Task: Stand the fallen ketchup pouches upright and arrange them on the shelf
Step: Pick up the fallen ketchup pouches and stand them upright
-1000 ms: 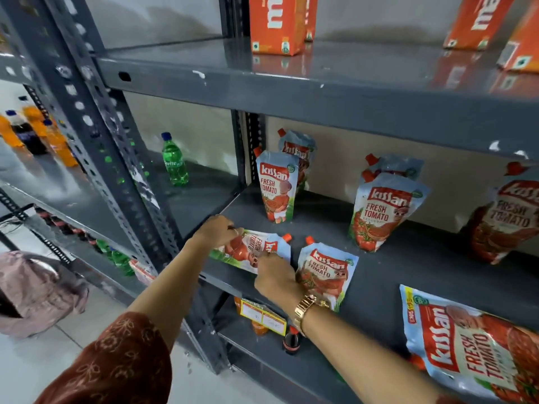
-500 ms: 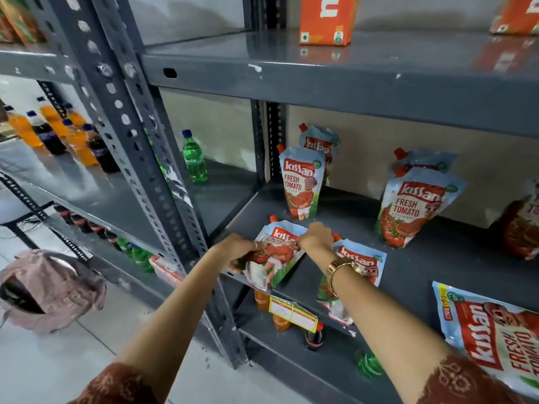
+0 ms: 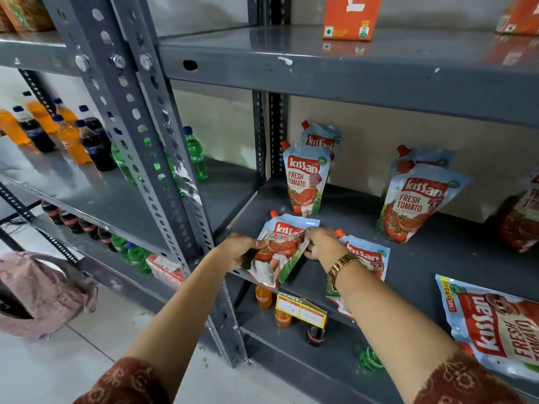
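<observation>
Your two hands share one ketchup pouch (image 3: 284, 246) at the front left corner of the grey shelf (image 3: 364, 225), right beside the slotted upright post (image 3: 163, 158). Your left hand (image 3: 240, 247) closes its grip on the pouch's left edge, fingers wrapped over the printed face. Your right hand (image 3: 322, 243) pinches the pouch's upper right edge, with the gold watch (image 3: 341, 266) on that wrist. The pouch is tilted, its red cap pointing up and back, and its bottom hangs out past the shelf's front lip. Both forearms reach forward and up from the patterned sleeves.

Just to the right, a second fallen pouch (image 3: 366, 258) lies flat, partly under your right wrist. A large fallen pouch (image 3: 495, 325) lies flat at the far right front. Behind them, an upright pouch (image 3: 304, 182) stands with another close behind it, and a leaning pouch (image 3: 414, 205) rests further right near the back wall.
</observation>
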Action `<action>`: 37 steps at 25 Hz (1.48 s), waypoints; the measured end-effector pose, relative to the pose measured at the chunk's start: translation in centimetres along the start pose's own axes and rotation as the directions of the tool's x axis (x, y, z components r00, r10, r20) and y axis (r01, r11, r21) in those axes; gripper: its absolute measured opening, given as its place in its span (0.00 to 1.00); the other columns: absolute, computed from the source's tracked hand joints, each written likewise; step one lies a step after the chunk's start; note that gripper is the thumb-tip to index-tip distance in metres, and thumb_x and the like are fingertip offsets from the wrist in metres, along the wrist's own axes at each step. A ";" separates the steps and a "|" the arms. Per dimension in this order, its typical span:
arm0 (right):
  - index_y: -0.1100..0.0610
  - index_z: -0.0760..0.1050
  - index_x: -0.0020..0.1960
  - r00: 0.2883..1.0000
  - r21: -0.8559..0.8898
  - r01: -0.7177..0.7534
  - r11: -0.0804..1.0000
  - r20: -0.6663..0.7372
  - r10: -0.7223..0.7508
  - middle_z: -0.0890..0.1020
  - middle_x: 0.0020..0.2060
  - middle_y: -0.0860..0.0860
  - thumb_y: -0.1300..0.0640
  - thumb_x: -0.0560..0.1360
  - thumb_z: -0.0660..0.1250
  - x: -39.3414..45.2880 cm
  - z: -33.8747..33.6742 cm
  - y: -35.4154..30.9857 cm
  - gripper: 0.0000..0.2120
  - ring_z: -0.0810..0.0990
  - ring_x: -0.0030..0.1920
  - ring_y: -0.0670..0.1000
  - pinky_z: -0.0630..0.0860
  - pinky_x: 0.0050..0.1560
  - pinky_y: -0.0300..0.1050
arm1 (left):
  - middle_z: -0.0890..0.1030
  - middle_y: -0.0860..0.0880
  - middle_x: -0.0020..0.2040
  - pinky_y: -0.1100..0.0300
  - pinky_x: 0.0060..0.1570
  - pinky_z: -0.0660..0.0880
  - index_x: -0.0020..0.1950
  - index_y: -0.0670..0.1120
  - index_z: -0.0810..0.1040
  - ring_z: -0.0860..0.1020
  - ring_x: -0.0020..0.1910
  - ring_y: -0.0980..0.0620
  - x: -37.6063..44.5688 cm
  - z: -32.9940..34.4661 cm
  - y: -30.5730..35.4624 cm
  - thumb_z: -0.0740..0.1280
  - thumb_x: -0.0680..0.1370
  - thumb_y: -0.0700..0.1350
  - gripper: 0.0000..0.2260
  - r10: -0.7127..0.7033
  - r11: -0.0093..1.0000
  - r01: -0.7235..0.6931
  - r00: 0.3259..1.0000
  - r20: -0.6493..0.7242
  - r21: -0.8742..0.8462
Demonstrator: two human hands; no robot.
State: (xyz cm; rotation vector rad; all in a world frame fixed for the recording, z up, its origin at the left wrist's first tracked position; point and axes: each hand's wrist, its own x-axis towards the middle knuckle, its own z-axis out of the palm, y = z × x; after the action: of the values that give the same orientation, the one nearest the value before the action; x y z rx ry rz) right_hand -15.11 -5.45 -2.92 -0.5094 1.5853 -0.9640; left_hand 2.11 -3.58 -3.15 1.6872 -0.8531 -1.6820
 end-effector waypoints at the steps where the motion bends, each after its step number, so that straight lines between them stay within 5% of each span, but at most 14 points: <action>1: 0.64 0.73 0.49 1.000 0.060 -0.018 0.998 -0.020 0.020 0.77 0.39 0.58 0.65 0.76 0.58 -0.2 0.3 -0.3 0.06 0.77 0.34 0.54 0.77 0.37 0.50 | 0.81 0.36 0.54 0.51 0.39 0.79 0.45 0.36 0.77 0.81 0.40 0.44 -0.1 -0.1 -0.1 0.71 0.70 0.37 0.07 0.023 1.000 -0.023 1.000 0.001 -0.017; 5: 0.62 0.76 0.53 0.978 -0.003 0.182 0.983 -0.103 -0.181 0.82 0.53 0.61 0.61 0.76 0.61 -0.4 1.8 -2.4 0.09 0.81 0.52 0.61 0.78 0.53 0.59 | 0.80 0.36 0.57 0.54 0.47 0.77 0.50 0.36 0.78 0.80 0.47 0.45 -0.3 0.3 0.8 0.69 0.71 0.34 0.08 0.185 0.975 -0.196 0.977 -0.102 -0.107; 9: 0.56 0.71 0.47 0.914 -0.002 0.400 0.917 -0.072 -0.399 0.80 0.55 0.59 0.63 0.75 0.61 -1.5 2.8 -4.2 0.03 0.79 0.55 0.58 0.77 0.57 0.58 | 0.79 0.40 0.59 0.56 0.47 0.74 0.59 0.40 0.75 0.78 0.53 0.45 0.2 1.1 1.9 0.65 0.73 0.32 0.15 0.328 0.929 -0.358 0.916 -0.232 -0.098; 11: 0.57 0.69 0.48 0.869 0.045 0.495 0.868 -0.027 -0.494 0.80 0.53 0.58 0.64 0.76 0.60 -1.8 2.9 -4.0 0.04 0.79 0.51 0.54 0.79 0.54 0.50 | 0.79 0.41 0.60 0.58 0.46 0.74 0.61 0.40 0.74 0.77 0.51 0.49 0.6 1.5 2.2 0.63 0.74 0.30 0.16 0.391 0.895 -0.435 0.872 -0.294 -0.101; 14: 0.57 0.69 0.50 0.833 0.096 0.546 0.832 0.040 -0.552 0.78 0.44 0.50 0.66 0.77 0.58 -2.1 2.8 -2.7 0.05 0.77 0.41 0.42 0.76 0.36 0.29 | 0.79 0.42 0.60 0.68 0.38 0.72 0.60 0.41 0.73 0.75 0.51 0.53 1.3 2.1 2.2 0.62 0.74 0.29 0.16 0.448 0.859 -0.507 0.808 -0.382 -0.065; 18: 0.62 0.71 0.55 0.822 0.129 0.551 0.825 0.091 -0.563 0.78 0.49 0.53 0.67 0.77 0.57 -1.6 2.2 -1.9 0.09 0.77 0.50 0.49 0.76 0.54 0.47 | 0.79 0.43 0.59 0.67 0.39 0.72 0.60 0.43 0.71 0.75 0.52 0.53 2.1 2.5 1.9 0.62 0.74 0.29 0.17 0.452 0.859 -0.509 0.806 -0.382 -0.059; 21: 0.58 0.73 0.52 0.812 0.079 0.567 0.820 0.113 -0.572 0.79 0.51 0.53 0.65 0.77 0.59 -1.6 1.7 -1.8 0.07 0.76 0.53 0.50 0.74 0.58 0.49 | 0.79 0.43 0.58 0.60 0.48 0.74 0.59 0.42 0.72 0.76 0.53 0.51 1.8 2.9 1.5 0.63 0.74 0.30 0.16 0.452 0.852 -0.520 0.791 -0.411 -0.063; 24: 0.60 0.73 0.52 0.781 -0.051 0.624 0.779 0.059 -0.622 0.81 0.51 0.57 0.64 0.75 0.62 -1.4 0.7 -1.8 0.06 0.78 0.51 0.52 0.74 0.53 0.44 | 0.78 0.45 0.50 0.77 0.40 0.68 0.55 0.40 0.74 0.75 0.47 0.51 0.2 4.0 0.4 0.65 0.72 0.34 0.12 0.530 0.789 -0.609 0.603 -0.596 0.085; 27: 0.61 0.75 0.49 0.729 -0.240 0.643 0.727 -0.099 -0.677 0.82 0.47 0.59 0.64 0.73 0.64 -1.0 -1.5 -1.9 0.06 0.78 0.45 0.54 0.71 0.42 0.35 | 0.75 0.46 0.43 0.79 0.32 0.67 0.46 0.41 0.74 0.73 0.38 0.53 -1.2 5.4 -0.9 0.66 0.71 0.38 0.05 0.706 0.650 -0.699 0.412 -0.576 0.296; 31: 0.62 0.78 0.52 0.730 -0.401 0.495 0.771 -0.289 -0.619 0.83 0.50 0.61 0.67 0.71 0.61 0.0 -5.6 -1.7 0.12 0.79 0.52 0.61 0.73 0.48 0.45 | 0.76 0.53 0.30 0.68 0.31 0.69 0.35 0.46 0.75 0.74 0.32 0.56 -1.9 8.4 -2.0 0.65 0.72 0.42 0.05 0.745 0.665 -0.673 0.572 -0.342 0.323; 34: 0.62 0.78 0.53 0.754 -0.448 0.390 0.804 -0.346 -0.558 0.81 0.53 0.62 0.66 0.71 0.61 0.4 -8.4 -1.5 0.13 0.77 0.56 0.63 0.73 0.52 0.46 | 0.83 0.42 0.41 0.53 0.45 0.79 0.44 0.40 0.79 0.80 0.43 0.42 -1.1 10.8 -1.7 0.64 0.74 0.40 0.05 0.509 0.859 -0.462 0.819 -0.265 0.220; 37: 0.64 0.77 0.54 0.795 -0.522 0.268 0.810 -0.355 -0.491 0.80 0.56 0.63 0.63 0.72 0.61 0.3 -10.5 -1.0 0.13 0.76 0.58 0.63 0.73 0.53 0.47 | 0.81 0.37 0.50 0.47 0.50 0.79 0.51 0.37 0.78 0.79 0.47 0.40 -0.1 12.3 -1.4 0.66 0.74 0.41 0.09 0.275 0.954 -0.245 0.943 -0.186 0.171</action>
State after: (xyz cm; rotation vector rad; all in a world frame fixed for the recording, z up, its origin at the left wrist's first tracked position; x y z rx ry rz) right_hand -25.32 -3.02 -2.25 -1.0191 2.2338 -1.0872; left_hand -10.10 -2.31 -4.41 1.7233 -1.0661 -1.2678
